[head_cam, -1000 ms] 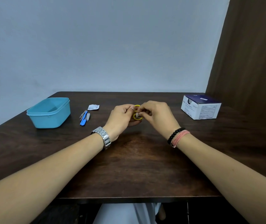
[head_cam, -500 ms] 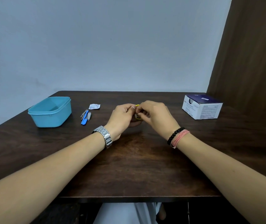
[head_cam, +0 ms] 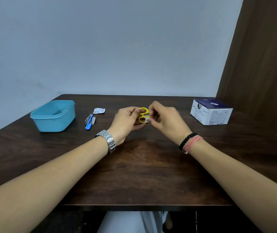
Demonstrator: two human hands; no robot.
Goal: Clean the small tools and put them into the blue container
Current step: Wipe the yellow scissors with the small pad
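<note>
- Holding the yellow scissors [head_cam: 142, 115] above the middle of the dark wooden table [head_cam: 142, 174], your left hand [head_cam: 127, 121] curls its fingers and thumb around them, with the two yellow handle loops sticking out on the hand's right side.
- Your right hand [head_cam: 165, 120] sits just beside the scissors, touching them; its thumb and fingertips pinch a small white wipe [head_cam: 147, 119] pressed against the lower handle loop.
- You cannot see the blades: they are hidden inside your left palm.
- Your blue container [head_cam: 54, 116] stands well to the left of both hands, near the table's left edge, open at the top.
- Between the container and your left hand lie more small tools: a blue-handled tool [head_cam: 88, 122] with a grey metal tool [head_cam: 88, 117] just on its left and a small nail clipper [head_cam: 93, 120] just on its right, all close together.
- A torn white packet [head_cam: 99, 110] lies just behind those tools.
- A white and dark blue box [head_cam: 211, 112] stands far to your right, well apart from your right hand.
- You wear a metal watch [head_cam: 108, 141] on the left wrist, and a black bead bracelet [head_cam: 186, 140] and a pink thread band [head_cam: 193, 143] on the right.
</note>
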